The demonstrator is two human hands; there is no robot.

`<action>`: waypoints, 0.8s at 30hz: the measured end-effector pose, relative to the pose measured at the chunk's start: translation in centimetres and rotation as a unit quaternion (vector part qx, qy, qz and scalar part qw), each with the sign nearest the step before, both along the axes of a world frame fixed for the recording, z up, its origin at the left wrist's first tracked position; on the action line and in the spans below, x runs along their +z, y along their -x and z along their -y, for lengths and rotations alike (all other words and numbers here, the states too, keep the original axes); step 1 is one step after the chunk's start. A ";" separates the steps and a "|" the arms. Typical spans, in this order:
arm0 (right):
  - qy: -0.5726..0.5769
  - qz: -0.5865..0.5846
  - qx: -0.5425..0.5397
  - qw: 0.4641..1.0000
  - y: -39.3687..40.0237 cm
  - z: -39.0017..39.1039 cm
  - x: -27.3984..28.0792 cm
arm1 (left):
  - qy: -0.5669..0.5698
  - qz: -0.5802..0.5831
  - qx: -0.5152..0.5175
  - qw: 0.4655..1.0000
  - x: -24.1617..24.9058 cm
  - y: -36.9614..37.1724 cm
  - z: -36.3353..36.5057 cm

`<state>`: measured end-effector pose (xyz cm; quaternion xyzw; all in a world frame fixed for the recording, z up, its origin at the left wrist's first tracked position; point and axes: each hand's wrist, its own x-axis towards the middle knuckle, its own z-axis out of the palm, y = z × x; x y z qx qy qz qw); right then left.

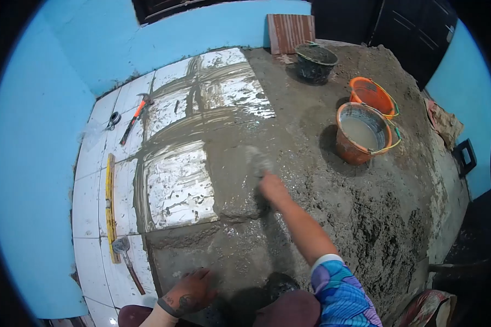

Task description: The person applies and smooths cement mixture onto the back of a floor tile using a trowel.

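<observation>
My right hand (274, 191) is closed round the handle of a trowel (259, 161), whose blade is smeared by motion over the wet grey mortar (232, 171). That mortar lies beside a white tile (180, 185) streaked with cement. Low in the view, my left hand (192, 290) hangs with its fingers loosely stretched, holding nothing, close over the grey floor near my knee. Further off, more white tiles (232, 90) carry brushed bands of cement over their joints.
On the tiles at left lie a claw hammer (133, 119), a tape roll (114, 118), a yellow spirit level (110, 201) and a mallet (126, 259). An orange bucket (343, 139) of grey liquid, another orange bucket (373, 98) and a black bucket (315, 68) stand at right.
</observation>
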<state>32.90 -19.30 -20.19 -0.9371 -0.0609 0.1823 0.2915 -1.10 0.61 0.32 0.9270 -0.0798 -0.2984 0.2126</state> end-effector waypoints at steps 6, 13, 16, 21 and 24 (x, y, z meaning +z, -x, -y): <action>0.065 0.075 -0.082 0.992 -2.1 9.8 0.6 | 0.012 -0.012 0.044 0.999 0.3 0.3 -0.8; 0.004 -0.021 0.023 1.000 -1.6 -3.7 0.8 | 0.008 -0.009 -0.049 0.999 -1.2 -2.9 1.9; 0.003 0.016 0.112 0.994 -2.0 -7.8 1.4 | 0.011 0.008 -0.053 0.998 -1.7 -2.2 1.7; 0.018 0.031 0.051 0.998 -5.7 -4.1 -0.1 | 0.002 0.000 0.017 1.000 -0.7 -0.9 0.0; 0.069 0.069 0.007 0.995 -8.3 0.9 -0.3 | 0.007 -0.026 0.043 0.999 -0.7 -0.4 -1.5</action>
